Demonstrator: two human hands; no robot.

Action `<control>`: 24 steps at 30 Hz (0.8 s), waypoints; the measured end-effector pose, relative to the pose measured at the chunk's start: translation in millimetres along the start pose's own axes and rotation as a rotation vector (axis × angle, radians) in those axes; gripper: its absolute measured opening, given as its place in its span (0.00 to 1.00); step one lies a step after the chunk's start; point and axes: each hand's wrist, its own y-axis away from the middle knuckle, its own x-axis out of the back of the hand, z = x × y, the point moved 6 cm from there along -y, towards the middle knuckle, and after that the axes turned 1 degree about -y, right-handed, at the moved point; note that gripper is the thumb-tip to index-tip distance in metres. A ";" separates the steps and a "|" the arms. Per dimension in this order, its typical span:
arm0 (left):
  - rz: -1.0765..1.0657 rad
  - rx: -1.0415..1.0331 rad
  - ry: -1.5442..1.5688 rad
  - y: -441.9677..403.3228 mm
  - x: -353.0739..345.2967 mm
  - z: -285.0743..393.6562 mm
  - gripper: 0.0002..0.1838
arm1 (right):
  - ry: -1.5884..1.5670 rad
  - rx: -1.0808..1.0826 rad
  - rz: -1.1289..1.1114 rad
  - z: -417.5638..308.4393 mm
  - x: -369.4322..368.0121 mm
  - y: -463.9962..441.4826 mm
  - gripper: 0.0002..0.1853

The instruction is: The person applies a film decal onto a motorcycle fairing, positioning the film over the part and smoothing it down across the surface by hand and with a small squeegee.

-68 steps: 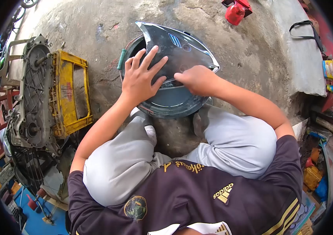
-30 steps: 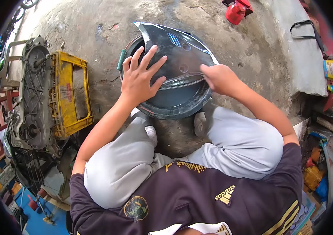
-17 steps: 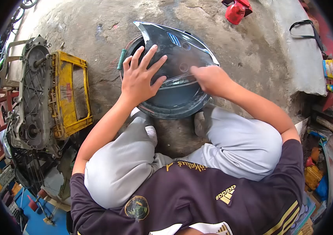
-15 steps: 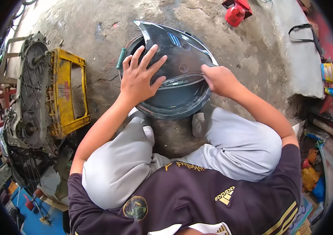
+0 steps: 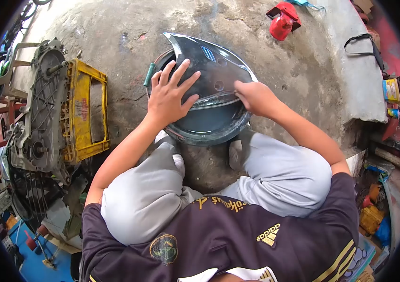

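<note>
A glossy black motorcycle fairing panel (image 5: 209,75) with a blue-white stripe mark lies tilted across a dark bucket (image 5: 204,139) with grayish water inside. My left hand (image 5: 171,96) rests spread and flat on the panel's left part. At the panel's right side, my right hand (image 5: 256,97) is closed, with fingertips against the surface near its lower edge. Whatever those fingers hold, if anything, is hidden. The bucket's green handle grip (image 5: 149,74) sticks out on the left. A dull, hazy patch covers the panel between my hands.
To the left stand a metal engine casing (image 5: 45,108) and a yellow plastic crate (image 5: 83,110). A red part (image 5: 283,22) lies on the concrete floor (image 5: 129,51) at upper right. Along the right edge are a black strap (image 5: 364,44), small cans (image 5: 392,90) and clutter.
My right hand has shifted slightly left and down along the panel. The left hand keeps its place on the panel. The whole view has tilted a little.
</note>
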 end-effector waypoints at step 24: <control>-0.659 -0.072 -0.371 -130.4 19.6 42.3 0.37 | -0.029 -0.123 0.267 -127.3 214.7 107.7 0.06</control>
